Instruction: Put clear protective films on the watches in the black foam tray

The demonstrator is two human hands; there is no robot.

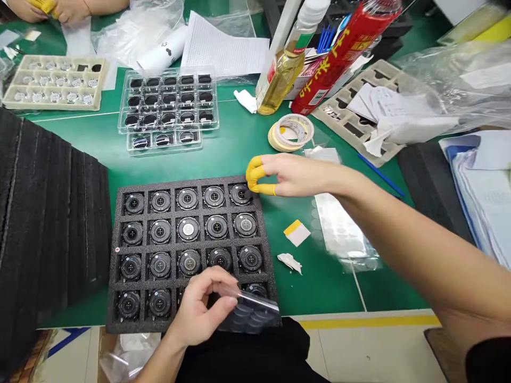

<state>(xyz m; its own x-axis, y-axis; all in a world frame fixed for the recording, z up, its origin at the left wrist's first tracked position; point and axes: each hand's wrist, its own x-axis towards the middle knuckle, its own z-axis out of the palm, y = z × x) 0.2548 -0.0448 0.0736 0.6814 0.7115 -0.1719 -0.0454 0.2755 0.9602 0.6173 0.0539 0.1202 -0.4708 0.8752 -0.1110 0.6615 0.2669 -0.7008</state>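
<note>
My left hand [207,306] pinches a clear plastic sheet [255,314] with round transparent stickers on it, over the near right part of a black foam tray [114,287]. Round black watch bodies [160,232] lie back side up in the tray's compartments. My right hand [285,174] wears yellow finger cots, and its curled fingers reach the tray's far right corner. Their tips are at the corner watch body [240,194]; anything between them is too small to make out. The sheet and my left hand hide some near compartments.
Stacked black foam [51,213] rises at left. Clear trays of dark round lenses [170,101] lie behind. Tape rolls [293,133], a yellow-liquid bottle [281,74] and a red can [339,58] stand beyond my right hand. Another person's hands [72,10] are at far left.
</note>
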